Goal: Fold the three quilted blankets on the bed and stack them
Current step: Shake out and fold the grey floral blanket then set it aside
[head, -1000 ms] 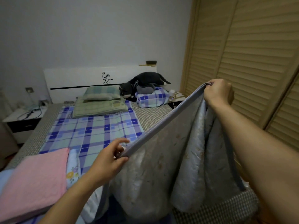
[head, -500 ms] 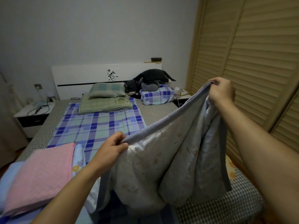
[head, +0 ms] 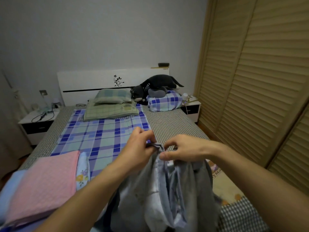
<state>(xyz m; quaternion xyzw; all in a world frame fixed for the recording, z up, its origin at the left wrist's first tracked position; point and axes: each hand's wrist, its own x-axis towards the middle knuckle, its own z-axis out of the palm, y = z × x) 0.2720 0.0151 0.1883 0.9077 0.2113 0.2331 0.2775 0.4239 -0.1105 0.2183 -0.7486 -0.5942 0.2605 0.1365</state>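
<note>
— Since both hands meet at one point in front of the chest, what are they doing with the cloth?

— They hold the grey-blue quilted blanket (head: 167,195) up off the bed (head: 175,126); the left hand (head: 138,146) has its grip closed on a bunched bit of the top edge, and the right hand (head: 182,151) pinches the edge just beside it, thumb against fingers; the two corners are brought together, I judge, so that the cloth halves itself along its length.

— Why keep it in the air?

— Hanging lets the weight pull the layers straight; the folds fall in long pleats below the hands, down toward the foot of the bed.

— Are the corners truly matched?

— That I cannot say for certain; the edges are crumpled where the fingers cover them, and the picture is soft there.

— And the others?

— A pink blanket (head: 45,186) lies folded at the near left of the bed, on top of a pale blue one (head: 10,188) whose edge peeps out beneath; beside them shows a flowered strip (head: 82,171), which may be part of that pile; so this hanging piece looks like the last to fold, and the stack sits close to receive it.
</note>
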